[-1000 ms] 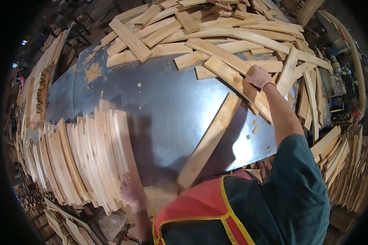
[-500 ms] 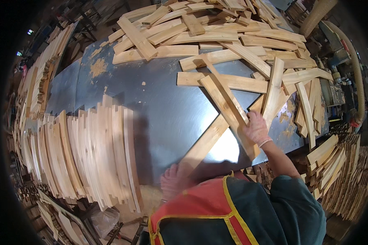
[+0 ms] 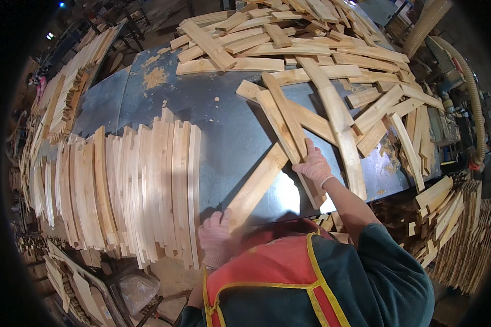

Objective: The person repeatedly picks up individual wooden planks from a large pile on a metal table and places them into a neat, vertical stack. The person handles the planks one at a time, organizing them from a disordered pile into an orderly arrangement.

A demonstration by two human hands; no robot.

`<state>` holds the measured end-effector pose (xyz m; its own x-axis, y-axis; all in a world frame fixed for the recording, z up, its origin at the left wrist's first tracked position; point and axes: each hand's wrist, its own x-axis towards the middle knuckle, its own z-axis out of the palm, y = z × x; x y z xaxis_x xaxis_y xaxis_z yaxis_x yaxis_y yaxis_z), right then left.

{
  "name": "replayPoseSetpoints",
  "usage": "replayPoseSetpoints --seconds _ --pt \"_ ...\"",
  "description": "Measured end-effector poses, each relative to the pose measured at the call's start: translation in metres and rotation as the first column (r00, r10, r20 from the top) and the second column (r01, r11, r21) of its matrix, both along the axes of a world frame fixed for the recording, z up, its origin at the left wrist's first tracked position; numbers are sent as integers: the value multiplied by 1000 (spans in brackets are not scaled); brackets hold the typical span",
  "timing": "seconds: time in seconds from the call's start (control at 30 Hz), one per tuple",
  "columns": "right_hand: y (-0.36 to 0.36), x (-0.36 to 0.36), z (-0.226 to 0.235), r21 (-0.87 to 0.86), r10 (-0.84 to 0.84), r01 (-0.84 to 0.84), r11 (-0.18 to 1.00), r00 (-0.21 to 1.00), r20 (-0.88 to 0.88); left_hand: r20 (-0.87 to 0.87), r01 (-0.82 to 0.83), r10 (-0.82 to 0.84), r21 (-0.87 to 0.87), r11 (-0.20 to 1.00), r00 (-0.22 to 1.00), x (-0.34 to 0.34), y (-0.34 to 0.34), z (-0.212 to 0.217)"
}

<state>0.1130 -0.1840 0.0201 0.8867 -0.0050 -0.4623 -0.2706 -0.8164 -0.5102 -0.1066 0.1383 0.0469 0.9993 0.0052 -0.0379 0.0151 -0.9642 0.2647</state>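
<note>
My right hand (image 3: pixel 314 165), in a light glove, grips two long wooden slats (image 3: pixel 282 120) that lie slanted on the dark metal table (image 3: pixel 223 125). My left hand (image 3: pixel 216 237), also gloved, rests on the near end of another wooden slat (image 3: pixel 256 185) that slants up toward the right hand. To its left, a row of curved wooden slats (image 3: pixel 142 191) stands on edge, packed side by side.
A loose heap of slats (image 3: pixel 311 49) covers the far and right part of the table. More stacked slats (image 3: pixel 458 229) stand at the right and along the left edge (image 3: pixel 54 103). A ribbed hose (image 3: pixel 472 92) curves at the far right.
My right hand has pulled the two slats from the far pile toward me. My left hand has moved from the standing row onto the near slat's end.
</note>
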Motion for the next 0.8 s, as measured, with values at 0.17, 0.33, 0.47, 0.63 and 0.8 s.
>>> replayPoseSetpoints --seconds 0.17,0.33,0.47,0.63,0.8 --pt "24 -27 -12 845 -90 286 452 957 -276 -329 -402 262 -496 770 907 -24 33 38" --pt "118 -83 -57 607 277 -131 784 949 -152 -621 -624 102 -741 248 777 -29 52 15" --pt "183 -77 -19 436 749 -618 654 610 -259 -482 -565 328 -510 649 812 32 19 11" --pt "133 -34 12 358 674 -677 643 722 156 -67 -315 346 278 907 936 45 11 -50" --pt "-18 11 -1 -450 546 -384 806 775 318 -30 -375 426 422 826 904 40 29 -46"
